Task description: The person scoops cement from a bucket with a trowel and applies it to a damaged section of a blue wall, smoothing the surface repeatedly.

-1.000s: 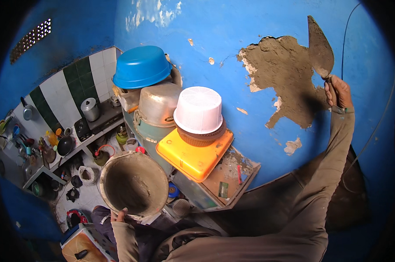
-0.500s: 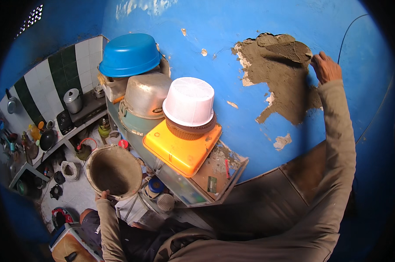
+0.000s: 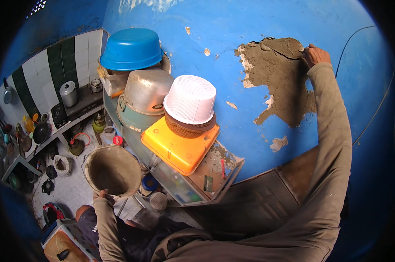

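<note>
High on the blue wall, my right hand (image 3: 316, 56) is closed on the handle of a trowel (image 3: 285, 47). The blade is coated in grey-brown mortar and lies nearly flat at the top edge of a rough mortar patch (image 3: 289, 83). Most of the handle is hidden by my fingers. Low on the left, my left hand (image 3: 103, 195) grips the near rim of a mortar-smeared bucket (image 3: 89, 170), which is tilted with its mouth toward me. Mortar clings to the bucket's inside.
Between bucket and wall stands a glass-sided cabinet (image 3: 193, 197). It bears an orange tray (image 3: 162, 146), a white basket (image 3: 191, 98), a metal pot (image 3: 147, 89) and a blue basin (image 3: 131, 48). A kitchen counter (image 3: 82, 107) with cookware runs along the left. A cooler box (image 3: 66, 246) sits lower left.
My right hand has moved the trowel up and to the left along the patch's top edge. My left hand still holds the bucket rim. The view has shifted slightly.
</note>
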Demonstrator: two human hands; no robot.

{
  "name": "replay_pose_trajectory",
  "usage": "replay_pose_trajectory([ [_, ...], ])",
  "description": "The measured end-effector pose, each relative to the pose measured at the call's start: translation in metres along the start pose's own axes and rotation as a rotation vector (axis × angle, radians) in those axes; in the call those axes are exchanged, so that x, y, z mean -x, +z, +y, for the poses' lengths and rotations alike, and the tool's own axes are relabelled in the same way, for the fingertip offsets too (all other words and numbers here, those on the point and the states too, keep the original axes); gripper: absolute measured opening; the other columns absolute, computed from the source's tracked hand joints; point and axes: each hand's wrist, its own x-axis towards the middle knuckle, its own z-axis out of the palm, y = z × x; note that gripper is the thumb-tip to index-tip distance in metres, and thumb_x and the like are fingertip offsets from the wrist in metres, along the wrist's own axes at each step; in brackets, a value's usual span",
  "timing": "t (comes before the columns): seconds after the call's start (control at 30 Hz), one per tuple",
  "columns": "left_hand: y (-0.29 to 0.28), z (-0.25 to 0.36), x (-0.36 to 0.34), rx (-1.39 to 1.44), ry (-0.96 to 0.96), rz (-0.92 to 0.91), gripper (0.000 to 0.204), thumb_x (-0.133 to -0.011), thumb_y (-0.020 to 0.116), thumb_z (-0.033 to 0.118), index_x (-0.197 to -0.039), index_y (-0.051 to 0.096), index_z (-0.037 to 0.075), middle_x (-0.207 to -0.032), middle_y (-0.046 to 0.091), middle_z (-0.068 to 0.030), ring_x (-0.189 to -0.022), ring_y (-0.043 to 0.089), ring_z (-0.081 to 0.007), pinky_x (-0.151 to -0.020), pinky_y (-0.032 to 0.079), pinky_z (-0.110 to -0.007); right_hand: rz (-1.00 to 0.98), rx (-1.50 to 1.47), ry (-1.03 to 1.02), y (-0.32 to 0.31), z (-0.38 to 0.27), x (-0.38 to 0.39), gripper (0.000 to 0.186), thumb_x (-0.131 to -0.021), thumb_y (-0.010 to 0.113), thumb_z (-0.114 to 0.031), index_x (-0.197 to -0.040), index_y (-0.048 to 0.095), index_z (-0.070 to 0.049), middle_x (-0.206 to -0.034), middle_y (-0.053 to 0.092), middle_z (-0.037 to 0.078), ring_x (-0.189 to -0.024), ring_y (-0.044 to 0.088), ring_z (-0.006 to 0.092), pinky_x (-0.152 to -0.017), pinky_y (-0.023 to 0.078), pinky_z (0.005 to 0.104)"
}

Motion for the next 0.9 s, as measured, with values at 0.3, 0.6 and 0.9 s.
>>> replay_pose_trajectory([
  [0.3,0.027,0.022,0.023,0.031,-0.039,0.029,0.038,-0.079,0.047,-0.001,-0.114,0.047,0.016,-0.079,0.054,-0.0025,-0.061,0.049,-0.0182,-0.049,0.049,-0.042,-0.042,-0.070,0.014,0.036,0.001,0.006,0.026,-0.079,0.057,-0.033,-0.083,0.062,-0.008,-0.078,0.062,0.014,-0.072,0.060,0.0347,-0.060,0.047,0.0438],
  [0.6,0.000,0.003,-0.006,0.093,-0.010,0.034,0.045,-0.081,0.044,-0.007,-0.120,0.044,0.015,-0.085,0.055,-0.0032,-0.069,0.052,-0.0190,-0.063,0.049,-0.041,-0.042,-0.084,0.012,0.020,0.007,0.045,0.027,-0.085,0.050,-0.030,-0.085,0.062,-0.006,-0.087,0.061,0.014,-0.073,0.060,0.0349,-0.061,0.046,0.0451],
  [0.9,-0.002,-0.004,-0.022,0.084,-0.024,0.016,0.046,-0.080,0.046,-0.007,-0.120,0.043,0.014,-0.088,0.056,-0.0047,-0.072,0.054,-0.0209,-0.064,0.049,-0.042,0.054,-0.081,0.067,0.041,-0.027,0.050,0.028,-0.086,0.049,-0.031,-0.084,0.058,-0.004,-0.087,0.060,0.013,-0.072,0.060,0.0333,-0.059,0.047,0.0448],
])
